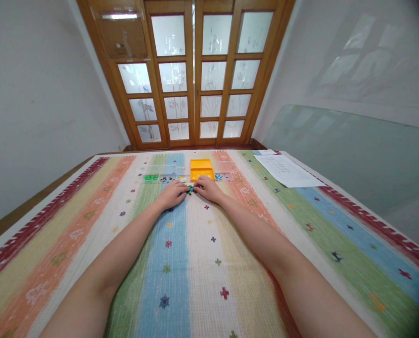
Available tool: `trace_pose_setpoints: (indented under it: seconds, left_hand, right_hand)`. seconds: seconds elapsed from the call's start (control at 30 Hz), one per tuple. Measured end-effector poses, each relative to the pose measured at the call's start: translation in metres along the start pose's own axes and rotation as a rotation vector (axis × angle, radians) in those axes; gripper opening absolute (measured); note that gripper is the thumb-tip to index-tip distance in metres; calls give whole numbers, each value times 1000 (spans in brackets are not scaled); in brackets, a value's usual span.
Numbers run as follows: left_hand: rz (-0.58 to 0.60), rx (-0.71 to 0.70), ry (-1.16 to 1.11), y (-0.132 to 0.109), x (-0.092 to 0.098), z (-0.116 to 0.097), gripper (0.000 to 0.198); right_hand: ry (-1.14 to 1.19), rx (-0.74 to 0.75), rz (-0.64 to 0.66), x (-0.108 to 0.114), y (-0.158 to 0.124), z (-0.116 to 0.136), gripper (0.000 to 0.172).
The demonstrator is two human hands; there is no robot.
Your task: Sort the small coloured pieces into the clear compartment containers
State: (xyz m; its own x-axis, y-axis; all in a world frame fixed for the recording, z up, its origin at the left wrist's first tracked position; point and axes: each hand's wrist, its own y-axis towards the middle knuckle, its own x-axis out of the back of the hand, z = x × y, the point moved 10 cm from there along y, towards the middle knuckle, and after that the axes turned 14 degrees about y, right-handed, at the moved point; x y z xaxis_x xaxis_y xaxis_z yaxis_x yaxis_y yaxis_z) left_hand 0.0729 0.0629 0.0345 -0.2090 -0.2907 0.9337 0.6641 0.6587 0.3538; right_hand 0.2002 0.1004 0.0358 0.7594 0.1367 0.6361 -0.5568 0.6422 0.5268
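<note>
Both my hands meet at a small cluster of green, blue and dark pieces on the striped tablecloth. My left hand comes at it from the left, fingers bent and tips at the pieces. From the other side my right hand reaches in, its thumb and fingers drawn together at the cluster's edge. What lies between the fingertips is too small to make out. Just behind my right hand stands an open yellow box. See-through boxes flank it, with green pieces on the left and blue pieces on the right.
Dark pieces lie in a see-through compartment behind my left hand. Printed paper sheets rest at the table's far right. Beyond the table are wooden doors with glass panes, and a pale glass panel leans by the right wall.
</note>
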Motion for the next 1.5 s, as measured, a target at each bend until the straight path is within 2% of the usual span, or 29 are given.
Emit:
trace_pose_setpoints:
  seconds: [0.13, 0.3, 0.5, 0.73, 0.93, 1.13, 1.5]
  left_hand:
    - [28, -27, 10, 1, 2, -7, 35]
    - [50, -37, 51, 2, 4, -12, 36]
    - [37, -75, 68, 0, 4, -17, 32]
    - [56, -80, 55, 1, 3, -17, 31]
    - [55, -15, 67, 1, -1, -9, 28]
    - [37, 61, 54, 0, -1, -3, 25]
    - [-6, 109, 38, -1, 0, 3, 18]
  right_hand:
    - [30, -120, -209, 33, -2, -27, 9]
    - [57, -309, -485, 80, -21, -63, 17]
    - [33, -375, -638, 105, -35, -84, 18]
    - [-35, -349, -644, 108, -38, -96, 19]
    - [-22, -379, -657, 109, -40, -102, 27]
    - [-48, -395, -648, 104, -40, -89, 26]
    - [-105, -272, -415, 63, -16, -49, 23]
